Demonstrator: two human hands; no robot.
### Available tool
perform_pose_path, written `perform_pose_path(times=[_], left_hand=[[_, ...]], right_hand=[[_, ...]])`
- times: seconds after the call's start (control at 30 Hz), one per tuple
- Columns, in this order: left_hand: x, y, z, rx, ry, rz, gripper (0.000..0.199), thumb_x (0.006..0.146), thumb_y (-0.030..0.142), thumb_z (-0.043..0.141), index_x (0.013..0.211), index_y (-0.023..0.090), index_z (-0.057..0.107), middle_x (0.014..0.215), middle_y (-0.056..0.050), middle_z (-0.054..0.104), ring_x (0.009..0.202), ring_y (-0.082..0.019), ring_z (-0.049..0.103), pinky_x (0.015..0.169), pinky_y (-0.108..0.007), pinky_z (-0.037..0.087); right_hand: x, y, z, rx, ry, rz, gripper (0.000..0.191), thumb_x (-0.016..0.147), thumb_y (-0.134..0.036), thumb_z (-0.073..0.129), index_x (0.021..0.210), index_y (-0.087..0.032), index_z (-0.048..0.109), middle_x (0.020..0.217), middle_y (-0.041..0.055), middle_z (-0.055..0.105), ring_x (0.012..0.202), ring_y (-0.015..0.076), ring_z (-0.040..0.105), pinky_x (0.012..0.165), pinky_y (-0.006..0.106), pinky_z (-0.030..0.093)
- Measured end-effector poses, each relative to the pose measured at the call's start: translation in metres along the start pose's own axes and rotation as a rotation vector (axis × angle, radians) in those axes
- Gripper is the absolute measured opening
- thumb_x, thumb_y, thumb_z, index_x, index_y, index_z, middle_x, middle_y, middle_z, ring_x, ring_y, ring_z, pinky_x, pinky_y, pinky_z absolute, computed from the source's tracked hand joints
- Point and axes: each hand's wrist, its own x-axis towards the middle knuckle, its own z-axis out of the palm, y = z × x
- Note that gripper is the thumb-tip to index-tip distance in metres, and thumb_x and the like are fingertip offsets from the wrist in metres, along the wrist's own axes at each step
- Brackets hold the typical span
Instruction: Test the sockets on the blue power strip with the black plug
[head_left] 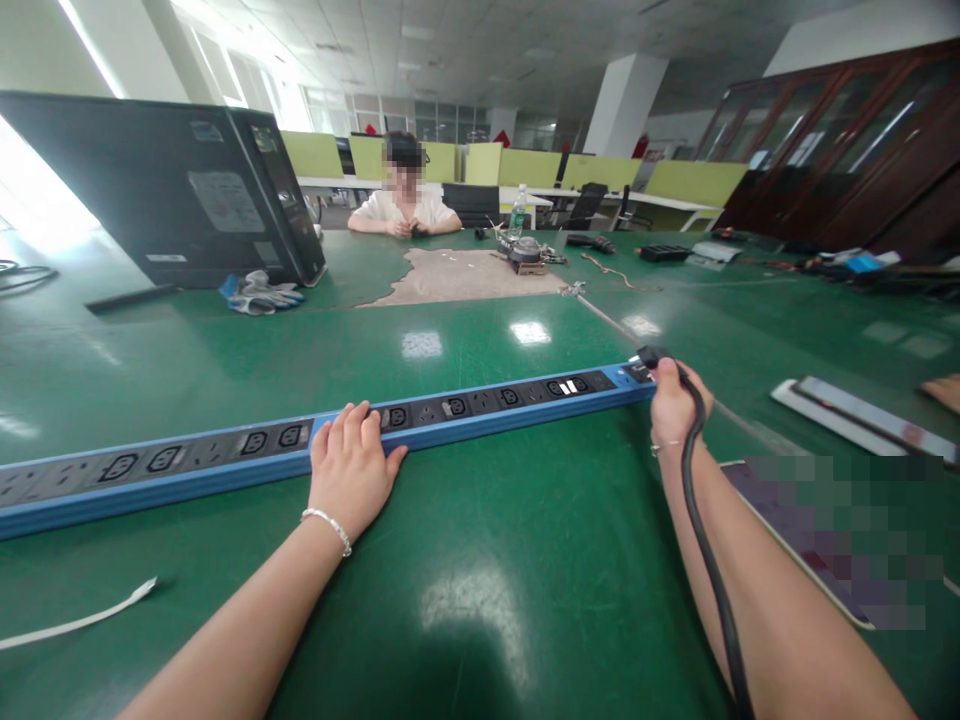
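Note:
A long blue power strip [480, 425] with black sockets lies across the green table, running off the left edge. My left hand [352, 465] rests over its middle, fingers laid across the top and thumb along the near side. At the strip's right end, my right hand [679, 395] grips the black plug [652, 355] of a power cord. From there the thick black cord [701, 520] runs down over my right forearm. The plug is at the end face of the strip; whether it sits in a socket I cannot tell.
A black computer case [172, 190] and a pair of gloves [261, 293] are at the back left. Across the table [480, 560] sits a person [405, 205]. A white cable [82, 625] lies near left; a flat tablet-like object [802, 545] lies right.

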Motion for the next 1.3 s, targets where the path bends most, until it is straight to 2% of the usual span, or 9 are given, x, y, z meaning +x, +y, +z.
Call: perform_pose_path(times=[0.07, 0.1, 0.23, 0.4, 0.63, 0.87, 1.2, 1.3], left_hand=[[0.0, 0.0, 0.0, 0.006, -0.001, -0.002, 0.048, 0.08, 0.04, 0.046, 0.118, 0.01, 0.047, 0.129, -0.02, 0.049, 0.124, -0.033, 0.04, 0.102, -0.048, 0.026], [0.0, 0.0, 0.0, 0.01, -0.002, -0.002, 0.048, 0.08, 0.04, 0.046, 0.118, 0.009, 0.047, 0.129, -0.02, 0.049, 0.124, -0.033, 0.04, 0.102, -0.047, 0.026], [-0.001, 0.0, 0.0, 0.012, -0.003, 0.0, 0.049, 0.08, 0.04, 0.047, 0.118, 0.008, 0.048, 0.129, -0.02, 0.049, 0.124, -0.032, 0.039, 0.103, -0.046, 0.025], [-0.001, 0.0, 0.001, 0.014, 0.001, 0.0, 0.049, 0.08, 0.039, 0.048, 0.117, 0.007, 0.048, 0.128, -0.02, 0.049, 0.124, -0.032, 0.04, 0.104, -0.045, 0.025], [0.0, -0.001, 0.0, 0.007, -0.007, 0.002, 0.049, 0.08, 0.039, 0.047, 0.118, 0.009, 0.047, 0.129, -0.02, 0.049, 0.124, -0.032, 0.04, 0.102, -0.047, 0.026], [0.0, -0.001, 0.001, 0.006, 0.001, 0.005, 0.049, 0.08, 0.04, 0.046, 0.118, 0.009, 0.047, 0.129, -0.021, 0.049, 0.124, -0.032, 0.04, 0.103, -0.047, 0.026], [-0.001, -0.001, 0.001, 0.012, 0.002, 0.005, 0.049, 0.08, 0.04, 0.047, 0.117, 0.008, 0.048, 0.128, -0.02, 0.049, 0.124, -0.032, 0.04, 0.103, -0.047, 0.026], [-0.001, -0.002, 0.001, 0.017, 0.004, 0.008, 0.048, 0.08, 0.04, 0.046, 0.117, 0.01, 0.048, 0.128, -0.02, 0.05, 0.124, -0.032, 0.041, 0.102, -0.047, 0.027]], right_hand=[[-0.003, -0.009, 0.002, -0.057, 0.046, 0.005, 0.053, 0.079, -0.057, 0.046, 0.092, -0.01, 0.067, 0.087, 0.0119, 0.069, 0.083, 0.0252, 0.064, 0.079, 0.038, 0.05], [-0.005, -0.014, 0.003, -0.083, 0.029, -0.007, 0.05, 0.078, -0.056, 0.048, 0.087, -0.012, 0.068, 0.084, 0.0106, 0.07, 0.082, 0.0253, 0.064, 0.079, 0.038, 0.05], [-0.012, -0.027, 0.005, -0.18, -0.076, -0.036, 0.049, 0.076, -0.057, 0.048, 0.088, -0.014, 0.07, 0.085, 0.0108, 0.07, 0.084, 0.0268, 0.064, 0.081, 0.039, 0.049], [-0.011, -0.022, 0.005, -0.233, -0.136, 0.011, 0.052, 0.075, -0.058, 0.046, 0.091, -0.014, 0.069, 0.087, 0.0119, 0.07, 0.086, 0.0286, 0.063, 0.083, 0.043, 0.047], [-0.013, -0.024, 0.006, -0.258, -0.142, 0.009, 0.05, 0.075, -0.057, 0.047, 0.093, -0.017, 0.07, 0.084, 0.0095, 0.071, 0.082, 0.0267, 0.064, 0.077, 0.039, 0.049], [-0.009, -0.02, 0.006, -0.298, -0.172, -0.073, 0.046, 0.075, -0.056, 0.048, 0.09, -0.019, 0.07, 0.081, 0.0083, 0.071, 0.079, 0.025, 0.064, 0.073, 0.035, 0.05], [-0.017, -0.016, 0.006, -0.349, -0.178, -0.206, 0.042, 0.078, -0.047, 0.045, 0.09, -0.016, 0.071, 0.096, 0.0117, 0.069, 0.097, 0.0269, 0.06, 0.092, 0.042, 0.043], [-0.019, -0.014, 0.007, -0.37, -0.145, -0.19, 0.039, 0.076, -0.046, 0.048, 0.09, -0.017, 0.071, 0.101, 0.0122, 0.067, 0.102, 0.0281, 0.058, 0.094, 0.044, 0.041]])
